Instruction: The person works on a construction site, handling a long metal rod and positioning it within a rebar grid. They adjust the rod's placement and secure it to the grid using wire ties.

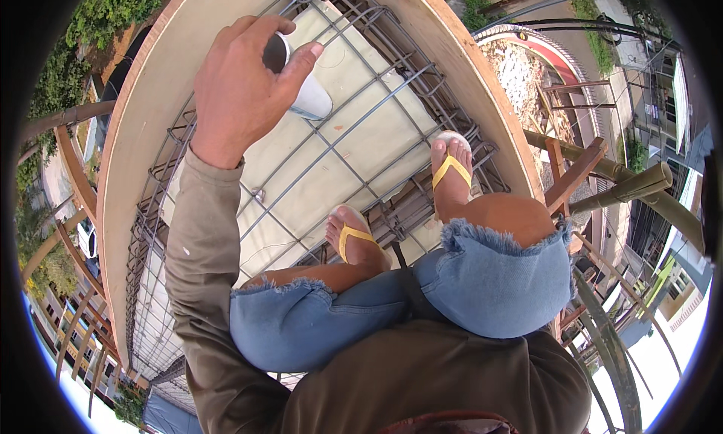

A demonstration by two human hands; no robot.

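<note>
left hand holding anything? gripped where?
Yes. The left hand holds a white tube-like roll, fingers and thumb wrapped around its upper, open end, above the rebar mesh. The right hand is not in view.

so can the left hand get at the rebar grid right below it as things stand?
Probably yes, but not freely. The left hand is wrapped around a white tube, so it is occupied. The rebar grid lies bare right beneath it, with nothing between; the feet stand farther back.
</note>
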